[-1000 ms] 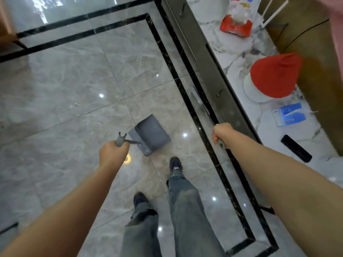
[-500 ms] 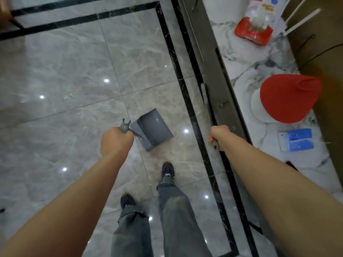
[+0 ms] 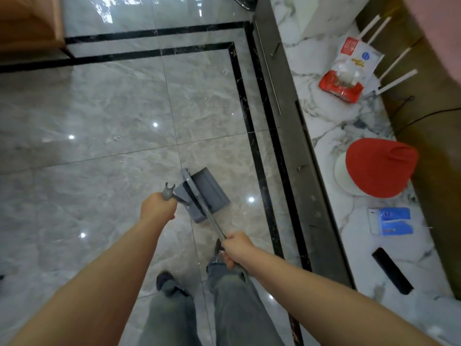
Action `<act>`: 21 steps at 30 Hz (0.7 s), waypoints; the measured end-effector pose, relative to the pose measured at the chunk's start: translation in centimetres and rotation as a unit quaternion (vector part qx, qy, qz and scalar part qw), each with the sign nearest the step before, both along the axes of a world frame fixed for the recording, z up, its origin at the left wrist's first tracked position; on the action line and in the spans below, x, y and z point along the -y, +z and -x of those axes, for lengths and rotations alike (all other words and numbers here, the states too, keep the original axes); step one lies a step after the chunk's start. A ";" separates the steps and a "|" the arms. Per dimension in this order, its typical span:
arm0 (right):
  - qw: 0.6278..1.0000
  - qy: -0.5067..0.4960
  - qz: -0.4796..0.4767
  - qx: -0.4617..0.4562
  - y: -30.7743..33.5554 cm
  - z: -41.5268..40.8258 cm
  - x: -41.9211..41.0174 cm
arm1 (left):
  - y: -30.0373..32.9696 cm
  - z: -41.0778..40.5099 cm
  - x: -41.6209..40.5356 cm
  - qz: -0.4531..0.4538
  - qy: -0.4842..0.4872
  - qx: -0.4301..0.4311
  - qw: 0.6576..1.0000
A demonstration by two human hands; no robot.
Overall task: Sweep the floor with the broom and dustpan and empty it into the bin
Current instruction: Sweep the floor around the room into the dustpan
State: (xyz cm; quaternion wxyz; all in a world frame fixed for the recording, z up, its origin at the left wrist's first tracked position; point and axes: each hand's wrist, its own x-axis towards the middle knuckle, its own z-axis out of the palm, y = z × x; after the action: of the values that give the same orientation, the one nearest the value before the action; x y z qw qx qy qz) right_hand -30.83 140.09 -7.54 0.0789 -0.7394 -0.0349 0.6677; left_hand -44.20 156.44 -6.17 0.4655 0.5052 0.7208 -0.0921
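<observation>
A glossy grey marble floor (image 3: 99,116) with two black inlaid border lines fills most of the view, and along its right edge runs a dark-fronted cabinet with a white veined tabletop (image 3: 331,116). The left hand (image 3: 157,208) has its grip clenched around the grey handle of the dustpan (image 3: 207,193), whose forked end sticks up above the fist; the pan itself sits low over the floor just ahead of the person's shoes, near the inner black line. The right hand (image 3: 237,248) grips the metal pole of the broom (image 3: 212,218), which slants up and left so that its flat grey head lies against the dustpan's left side, where a comb of teeth shows. On the tabletop lie a red and white packet (image 3: 346,76), a red cone-shaped cover (image 3: 379,168) on a white base, a blue and white pack (image 3: 391,221) and a black bar (image 3: 391,270), all well apart from both hands. A wooden piece of furniture (image 3: 30,23) stands at the upper left.
</observation>
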 end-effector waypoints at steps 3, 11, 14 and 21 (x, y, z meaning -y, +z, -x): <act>1.000 0.000 -0.022 0.012 1.3 -1.0 0.3 | 0.2 3.0 -0.4 -0.035 0.037 -0.027 0.998; 0.998 0.014 -0.055 0.033 4.8 -1.2 -5.4 | 1.6 12.5 -3.5 -0.045 0.254 0.019 0.966; 0.999 -0.006 -0.038 0.031 5.4 0.2 -8.8 | 2.2 15.2 -5.4 -0.057 0.285 0.027 0.957; 0.997 0.012 -0.031 0.071 4.3 6.6 -18.3 | 2.5 24.3 -9.7 -0.098 0.259 0.000 0.961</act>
State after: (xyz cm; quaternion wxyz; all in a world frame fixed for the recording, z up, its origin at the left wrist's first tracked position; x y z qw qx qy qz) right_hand -37.43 158.37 -3.24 0.0910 -0.7815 -0.0705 0.6132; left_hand -68.50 166.11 -3.65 0.4215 0.3441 0.8328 0.1023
